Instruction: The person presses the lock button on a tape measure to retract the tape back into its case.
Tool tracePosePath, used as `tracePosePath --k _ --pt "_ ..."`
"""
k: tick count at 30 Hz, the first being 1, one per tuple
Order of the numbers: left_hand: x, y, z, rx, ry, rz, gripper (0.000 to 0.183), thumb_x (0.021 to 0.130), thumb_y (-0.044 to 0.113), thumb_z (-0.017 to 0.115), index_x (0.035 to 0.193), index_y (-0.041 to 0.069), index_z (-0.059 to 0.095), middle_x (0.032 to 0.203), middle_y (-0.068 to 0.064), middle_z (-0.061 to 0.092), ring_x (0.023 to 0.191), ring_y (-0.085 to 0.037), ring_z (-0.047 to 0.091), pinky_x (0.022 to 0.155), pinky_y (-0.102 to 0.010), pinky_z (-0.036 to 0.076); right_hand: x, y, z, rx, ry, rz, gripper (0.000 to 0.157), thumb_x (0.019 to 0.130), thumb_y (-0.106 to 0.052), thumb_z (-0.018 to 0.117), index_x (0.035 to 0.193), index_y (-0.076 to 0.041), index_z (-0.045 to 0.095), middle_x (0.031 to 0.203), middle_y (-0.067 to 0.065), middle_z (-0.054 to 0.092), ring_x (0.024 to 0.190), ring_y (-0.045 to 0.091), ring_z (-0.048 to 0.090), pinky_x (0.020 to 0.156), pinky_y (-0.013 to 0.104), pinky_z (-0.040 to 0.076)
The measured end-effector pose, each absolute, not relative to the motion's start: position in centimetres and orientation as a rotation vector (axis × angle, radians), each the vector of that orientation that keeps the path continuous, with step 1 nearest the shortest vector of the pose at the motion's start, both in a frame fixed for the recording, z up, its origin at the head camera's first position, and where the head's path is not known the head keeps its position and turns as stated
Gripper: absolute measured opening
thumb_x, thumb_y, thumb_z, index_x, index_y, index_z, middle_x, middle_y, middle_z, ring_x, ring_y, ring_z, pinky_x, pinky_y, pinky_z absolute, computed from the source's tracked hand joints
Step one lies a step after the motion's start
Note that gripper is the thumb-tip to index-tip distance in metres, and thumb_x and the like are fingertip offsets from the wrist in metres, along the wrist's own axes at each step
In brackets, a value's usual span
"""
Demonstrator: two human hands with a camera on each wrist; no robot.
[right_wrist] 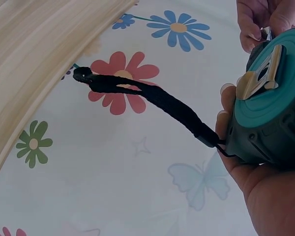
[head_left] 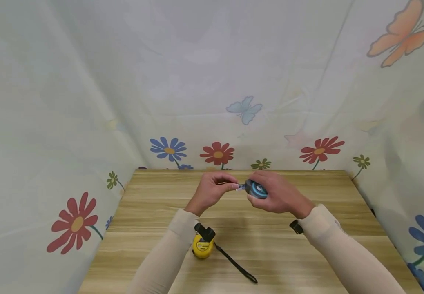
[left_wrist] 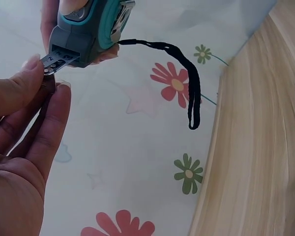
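A grey and teal tape measure (head_left: 257,190) is held up over the wooden table by my right hand (head_left: 279,195), whose fingers wrap its case. My left hand (head_left: 212,192) pinches the end of the short blade (left_wrist: 59,60) between thumb and fingers. In the left wrist view a small length of blade with printed numbers shows between the case mouth and my fingertips. The right wrist view shows the metal belt clip (right_wrist: 262,81) on the teal face and a black wrist strap (right_wrist: 162,102) hanging from the case.
On the wooden table (head_left: 329,196) a yellow tape measure (head_left: 202,247) lies beside my left forearm, its black strap (head_left: 237,264) stretched toward the front. White curtains (head_left: 197,81) printed with flowers and butterflies stand behind the table and along both sides. Each wrist wears a black band.
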State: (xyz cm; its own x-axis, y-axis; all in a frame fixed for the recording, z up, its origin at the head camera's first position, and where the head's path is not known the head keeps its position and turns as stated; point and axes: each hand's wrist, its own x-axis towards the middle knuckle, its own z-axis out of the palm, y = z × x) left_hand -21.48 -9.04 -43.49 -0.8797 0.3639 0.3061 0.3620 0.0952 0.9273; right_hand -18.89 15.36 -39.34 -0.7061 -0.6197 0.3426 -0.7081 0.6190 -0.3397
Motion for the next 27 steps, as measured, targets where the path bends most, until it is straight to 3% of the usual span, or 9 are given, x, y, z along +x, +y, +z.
tracePosePath --k 7,14,22,27 --pt "-21.4 -8.8 -43.4 0.774 2.318 1.975 0.011 0.093 0.012 0.079 0.103 0.007 0.081 0.104 -0.013 0.078 0.088 -0.010 0.074 0.080 -0.027 0.062 -18.8 15.1 -39.2 1.109 -2.631 0.667 0.033 0.089 -0.032 0.076 0.116 -0.013 0.069 0.100 -0.003 0.066 0.079 0.006 0.054 0.068 0.022 0.050" --pt "-21.4 -8.5 -43.6 0.792 2.306 1.963 0.021 0.093 0.014 0.079 0.107 -0.002 0.078 0.105 -0.013 0.078 0.091 -0.011 0.075 0.082 -0.027 0.062 -18.6 14.5 -39.4 1.142 -2.609 0.679 0.030 0.089 -0.033 0.075 0.113 -0.015 0.070 0.099 -0.004 0.066 0.078 0.005 0.053 0.067 0.022 0.049" --pt "-21.2 -8.5 -43.8 0.788 2.320 1.956 0.011 0.093 0.015 0.080 0.102 0.009 0.081 0.104 -0.010 0.078 0.089 -0.011 0.074 0.082 -0.028 0.062 -18.4 14.4 -39.6 1.124 -2.621 0.689 0.031 0.088 -0.033 0.077 0.113 -0.016 0.069 0.099 -0.005 0.065 0.078 0.005 0.053 0.067 0.021 0.049" --pt "-20.9 -8.5 -43.9 0.762 2.311 1.939 0.011 0.093 0.016 0.080 0.102 0.010 0.081 0.106 -0.010 0.077 0.091 -0.011 0.074 0.084 -0.028 0.063 -18.3 14.2 -40.0 1.151 -2.602 0.691 0.028 0.089 -0.034 0.076 0.110 -0.017 0.068 0.095 -0.008 0.063 0.076 0.004 0.052 0.065 0.021 0.047"
